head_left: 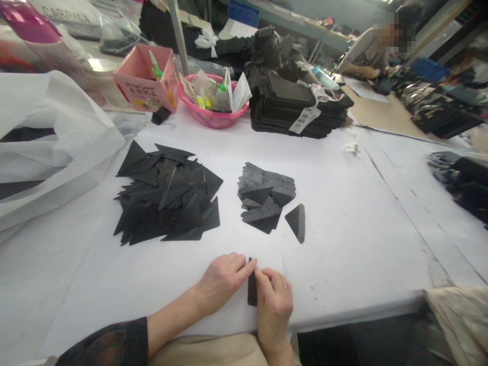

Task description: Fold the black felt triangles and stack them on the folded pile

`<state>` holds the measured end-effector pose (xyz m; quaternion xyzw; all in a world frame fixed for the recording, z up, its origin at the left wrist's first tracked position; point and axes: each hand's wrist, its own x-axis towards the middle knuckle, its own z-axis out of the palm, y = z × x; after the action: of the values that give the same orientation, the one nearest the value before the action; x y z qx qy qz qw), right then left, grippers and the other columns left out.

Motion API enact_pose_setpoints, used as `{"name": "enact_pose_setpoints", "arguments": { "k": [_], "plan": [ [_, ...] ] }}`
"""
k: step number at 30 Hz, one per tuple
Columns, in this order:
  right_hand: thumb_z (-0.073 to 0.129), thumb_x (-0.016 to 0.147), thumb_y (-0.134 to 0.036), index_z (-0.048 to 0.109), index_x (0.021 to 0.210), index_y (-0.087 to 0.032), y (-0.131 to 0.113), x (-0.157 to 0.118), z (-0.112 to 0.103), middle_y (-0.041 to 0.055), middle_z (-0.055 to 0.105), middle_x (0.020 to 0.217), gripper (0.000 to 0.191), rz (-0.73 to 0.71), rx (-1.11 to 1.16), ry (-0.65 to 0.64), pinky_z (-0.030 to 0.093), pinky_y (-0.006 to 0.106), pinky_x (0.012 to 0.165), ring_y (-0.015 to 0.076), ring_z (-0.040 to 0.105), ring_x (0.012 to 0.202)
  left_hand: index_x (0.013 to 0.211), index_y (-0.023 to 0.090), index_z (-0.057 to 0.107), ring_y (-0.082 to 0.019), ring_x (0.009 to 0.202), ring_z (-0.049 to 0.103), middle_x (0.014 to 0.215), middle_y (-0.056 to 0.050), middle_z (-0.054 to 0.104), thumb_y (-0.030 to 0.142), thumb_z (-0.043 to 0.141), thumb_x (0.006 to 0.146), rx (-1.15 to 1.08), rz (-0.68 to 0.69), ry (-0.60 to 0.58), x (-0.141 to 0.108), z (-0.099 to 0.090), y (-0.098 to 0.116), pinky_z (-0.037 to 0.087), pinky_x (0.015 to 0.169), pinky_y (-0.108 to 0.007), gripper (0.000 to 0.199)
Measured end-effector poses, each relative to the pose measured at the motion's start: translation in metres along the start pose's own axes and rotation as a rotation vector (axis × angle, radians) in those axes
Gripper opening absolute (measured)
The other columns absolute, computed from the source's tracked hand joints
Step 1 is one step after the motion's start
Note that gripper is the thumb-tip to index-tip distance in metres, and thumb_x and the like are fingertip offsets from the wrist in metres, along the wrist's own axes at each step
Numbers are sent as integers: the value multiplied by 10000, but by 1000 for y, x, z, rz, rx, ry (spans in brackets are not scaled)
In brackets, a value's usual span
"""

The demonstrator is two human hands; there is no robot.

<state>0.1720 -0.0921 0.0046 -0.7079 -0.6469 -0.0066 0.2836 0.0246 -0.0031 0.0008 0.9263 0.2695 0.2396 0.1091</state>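
Near the table's front edge, a small black piece (252,290) lies upright in the view between my two hands. My left hand (224,279) comes from the left, its fingers closed at the piece's far end. My right hand (273,300) is curled on the piece's right side, thumb and fingertips together at its upper part. The fingertips of both hands nearly meet. Beyond them lies a smaller pile of black and grey pieces (263,195), with one two-tone triangle (295,222) beside it. A large heap of black triangles (171,198) is at the left.
At the back stand a pink box (143,84), a pink basket (217,119) with papers and bottles, and a tied black stack (282,107). White plastic (49,112) lies at the left. Another person (366,51) sits at the back right, near more black goods (467,178).
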Motion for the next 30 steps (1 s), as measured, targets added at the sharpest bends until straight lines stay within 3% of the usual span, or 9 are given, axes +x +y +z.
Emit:
{"name": "enact_pose_setpoints", "arguments": {
  "k": [12,30],
  "plan": [
    [540,972,-147,688,1144,-241,3,-2,0,42,624,944,245,-77,-43,10,398,305,789,154,553,854,1075,113,590,-179,672,525,753,-27,526,115,426,1002,15,8,57,0,0,2,429,567,-281,180],
    [546,968,-146,681,1146,-218,2,-2,0,51,620,952,235,-73,-46,-7,397,313,787,159,545,862,1035,108,598,-191,662,504,745,-29,499,105,446,985,66,-6,55,2,2,4,418,541,-297,160]
  ]
}}
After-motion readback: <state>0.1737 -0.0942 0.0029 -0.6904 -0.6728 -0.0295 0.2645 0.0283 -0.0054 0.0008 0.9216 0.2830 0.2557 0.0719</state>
